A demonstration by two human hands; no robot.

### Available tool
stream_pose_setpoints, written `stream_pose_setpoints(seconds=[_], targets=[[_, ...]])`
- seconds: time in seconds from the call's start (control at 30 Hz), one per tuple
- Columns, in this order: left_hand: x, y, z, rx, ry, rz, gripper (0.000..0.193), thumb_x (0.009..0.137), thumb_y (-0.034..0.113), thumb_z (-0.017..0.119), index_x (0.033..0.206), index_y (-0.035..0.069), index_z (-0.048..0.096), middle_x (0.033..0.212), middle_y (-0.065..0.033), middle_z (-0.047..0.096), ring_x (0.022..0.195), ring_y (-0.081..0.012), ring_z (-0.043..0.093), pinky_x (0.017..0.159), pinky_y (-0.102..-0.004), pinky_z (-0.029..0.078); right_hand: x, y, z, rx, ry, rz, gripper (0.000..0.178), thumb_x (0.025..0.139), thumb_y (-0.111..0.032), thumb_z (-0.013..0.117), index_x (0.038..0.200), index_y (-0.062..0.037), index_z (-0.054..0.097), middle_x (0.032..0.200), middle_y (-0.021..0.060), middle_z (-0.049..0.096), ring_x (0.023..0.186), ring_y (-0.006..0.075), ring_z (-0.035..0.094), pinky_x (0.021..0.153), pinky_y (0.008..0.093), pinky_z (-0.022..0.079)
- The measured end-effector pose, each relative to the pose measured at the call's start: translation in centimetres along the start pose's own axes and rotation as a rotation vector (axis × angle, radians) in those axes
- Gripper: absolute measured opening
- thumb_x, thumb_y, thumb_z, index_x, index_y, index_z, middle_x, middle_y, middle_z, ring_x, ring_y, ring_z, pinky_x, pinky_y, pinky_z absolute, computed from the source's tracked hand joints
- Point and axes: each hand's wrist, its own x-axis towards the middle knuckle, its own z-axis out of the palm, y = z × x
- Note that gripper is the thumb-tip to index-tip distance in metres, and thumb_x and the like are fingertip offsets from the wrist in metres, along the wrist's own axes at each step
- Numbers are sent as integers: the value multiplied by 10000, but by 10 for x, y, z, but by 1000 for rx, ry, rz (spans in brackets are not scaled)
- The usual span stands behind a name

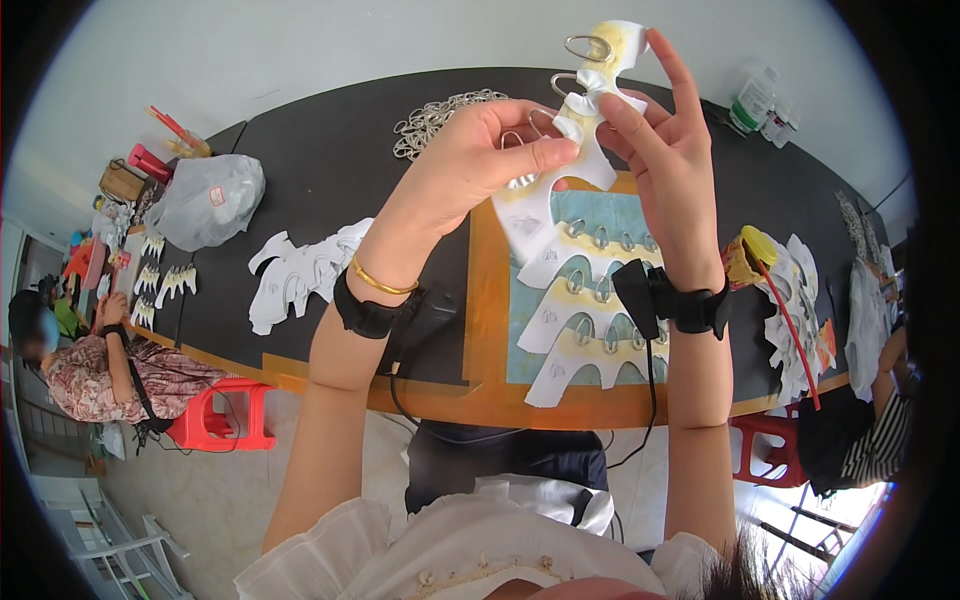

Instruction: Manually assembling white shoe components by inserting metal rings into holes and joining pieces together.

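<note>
You hold the white, scalloped, yellow-smeared sheet piece (592, 165) above the black worktop (330, 150), probably to steady it: left hand (488, 150) pinching a fold, right hand (668, 150) with thumb pressed on, index finger spread. Matching white pieces (542, 328) lie staggered, seemingly so edges show. Yours looks creased, silvery oval metal rings (568, 47) jutting sideways.

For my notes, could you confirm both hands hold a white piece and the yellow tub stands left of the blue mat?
No: the head view shows the yellow tub right of the blue mat; left hand and right hand hold the white piece.
</note>
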Motion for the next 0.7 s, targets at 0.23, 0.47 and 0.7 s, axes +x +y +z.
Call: stream_pose_setpoints(seconds=[0.23,0.47,0.7], targets=[[0,-2,1,114,194,112,216,847,146,685,992,-12,663,804,-25,662,703,-83,619,615,-218,472,4,5,-3,-866,190,-598,475,786,-48,717,1224,-74,536,886,52,671,808,133,631,722,251,502],[-7,8,11,400,258,119,195,801,149,700,953,28,702,785,-8,660,681,-70,532,629,-224,422,-4,6,19,-587,-40,-667,484,743,52,684,1189,-112,593,872,9,688,849,177,626,746,290,503],[-11,15,13,490,242,98,215,798,127,682,987,25,697,783,-8,658,712,-73,528,639,-227,417,-1,4,17,-722,-148,-780,565,721,78,665,1231,-153,588,796,34,628,761,196,577,657,314,507]])
